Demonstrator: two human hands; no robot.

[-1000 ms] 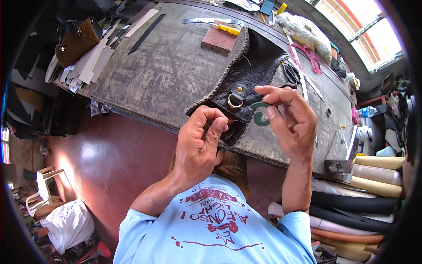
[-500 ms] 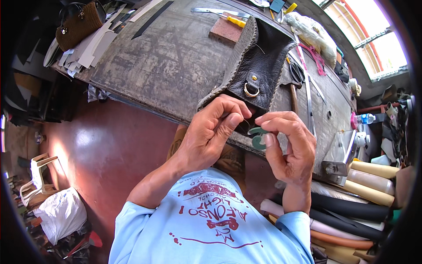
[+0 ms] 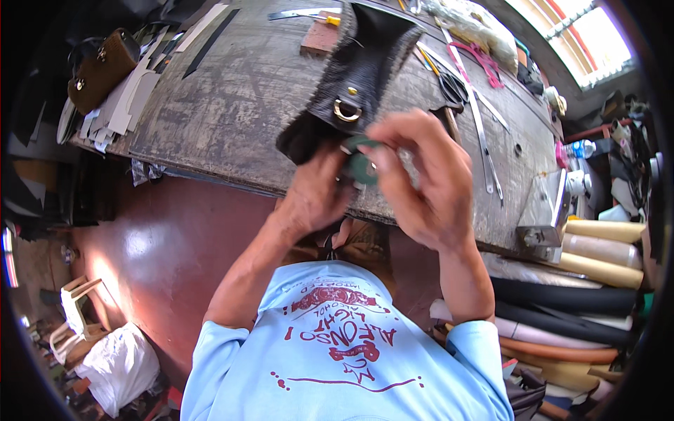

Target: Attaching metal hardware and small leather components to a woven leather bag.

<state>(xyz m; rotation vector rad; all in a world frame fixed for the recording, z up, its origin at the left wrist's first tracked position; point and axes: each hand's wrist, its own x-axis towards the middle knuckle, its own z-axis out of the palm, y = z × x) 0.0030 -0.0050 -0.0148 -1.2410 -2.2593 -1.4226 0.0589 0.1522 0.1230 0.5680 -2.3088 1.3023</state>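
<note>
A black leather handbag (image 3: 354, 67) with whip-stitched edges and a gold D-ring (image 3: 347, 110) leans over the table's near edge. My left hand (image 3: 316, 193) is at its lower end, fingers against the dark leather, smeared by motion and partly hidden. Between thumb and forefinger my right hand (image 3: 428, 179) pinches a small green curved piece (image 3: 360, 165), perhaps a handle of little snips; blur hides its exact kind. The green piece overlaps the left fingertips in view, just below the D-ring.
The worn table (image 3: 232, 105) bears a brick (image 3: 319, 38), black-handled scissors (image 3: 453, 89), a steel ruler (image 3: 479, 133) and a pink strap (image 3: 484, 67). A brown woven handbag (image 3: 105, 70) sits on card strips at left. Material rolls (image 3: 562, 298) lie at lower right.
Both hands have moved up and left, the right with the green piece, closing the gap between them. The view has shifted, and the handbag sits farther up and left, tilted differently.
</note>
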